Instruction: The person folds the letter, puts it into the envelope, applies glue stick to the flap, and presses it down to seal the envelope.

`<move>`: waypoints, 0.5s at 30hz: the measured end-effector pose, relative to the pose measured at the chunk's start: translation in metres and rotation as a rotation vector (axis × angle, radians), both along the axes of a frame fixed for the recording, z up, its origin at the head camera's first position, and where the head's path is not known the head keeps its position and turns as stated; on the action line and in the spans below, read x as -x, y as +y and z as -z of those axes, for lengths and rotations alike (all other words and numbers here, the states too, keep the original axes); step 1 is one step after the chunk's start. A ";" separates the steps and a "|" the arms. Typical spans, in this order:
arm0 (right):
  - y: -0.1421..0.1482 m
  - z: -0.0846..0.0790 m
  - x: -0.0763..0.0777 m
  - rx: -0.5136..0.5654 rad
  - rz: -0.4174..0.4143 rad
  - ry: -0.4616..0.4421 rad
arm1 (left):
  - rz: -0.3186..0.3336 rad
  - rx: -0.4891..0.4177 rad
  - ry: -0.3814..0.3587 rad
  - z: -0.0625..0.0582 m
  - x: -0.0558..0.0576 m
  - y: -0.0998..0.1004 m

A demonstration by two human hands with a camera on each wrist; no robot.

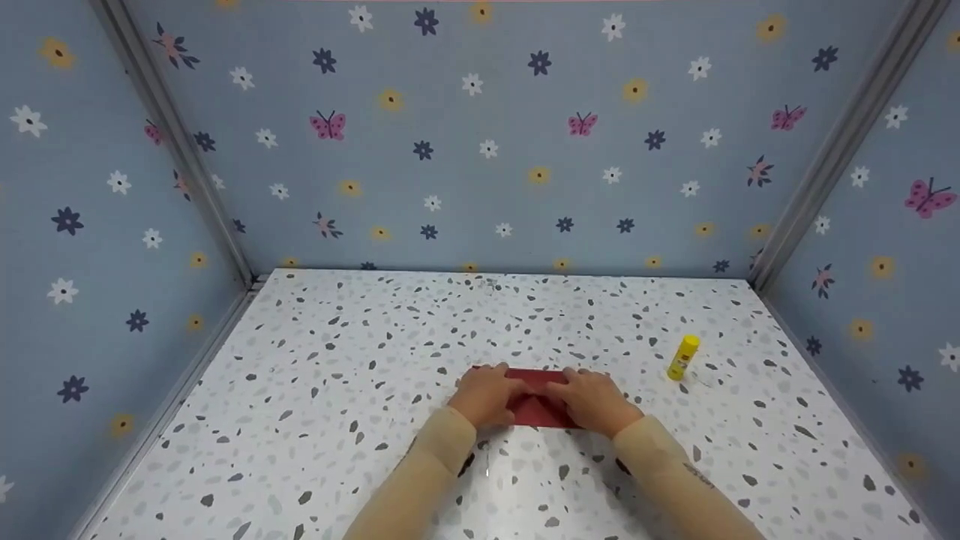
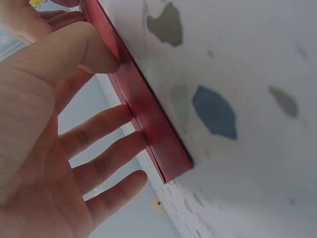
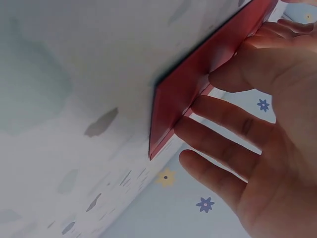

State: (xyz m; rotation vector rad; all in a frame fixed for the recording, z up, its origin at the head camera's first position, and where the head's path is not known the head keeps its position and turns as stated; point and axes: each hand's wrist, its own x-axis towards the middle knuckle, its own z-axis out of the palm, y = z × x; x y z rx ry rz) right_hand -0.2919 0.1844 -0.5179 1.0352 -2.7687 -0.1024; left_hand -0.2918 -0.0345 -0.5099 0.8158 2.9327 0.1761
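A folded red paper (image 1: pixel 536 414) lies flat on the speckled table, its long side running left to right. In the wrist views it shows stacked layers along its far edge. My left hand (image 1: pixel 484 397) presses its thumb on the paper's top near the left end, the other fingers stretched out with tips at the far edge. On the right half, my right hand (image 1: pixel 596 401) mirrors this: thumb on the paper, straight spread fingers (image 3: pixel 223 119) reaching the far edge. Parts of both ends are hidden under the hands in the head view.
A yellow glue stick (image 1: pixel 682 358) is on the table to the right of the right hand. White table surface (image 1: pixel 337 360) with grey specks surrounds the paper. Blue flower-patterned panels (image 1: pixel 480 150) stand at the back and both sides, with metal posts (image 1: pixel 832 142) in the corners.
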 end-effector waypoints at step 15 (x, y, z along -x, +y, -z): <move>-0.001 0.000 0.004 -0.021 0.103 -0.090 | -0.018 -0.027 -0.019 0.000 0.002 -0.001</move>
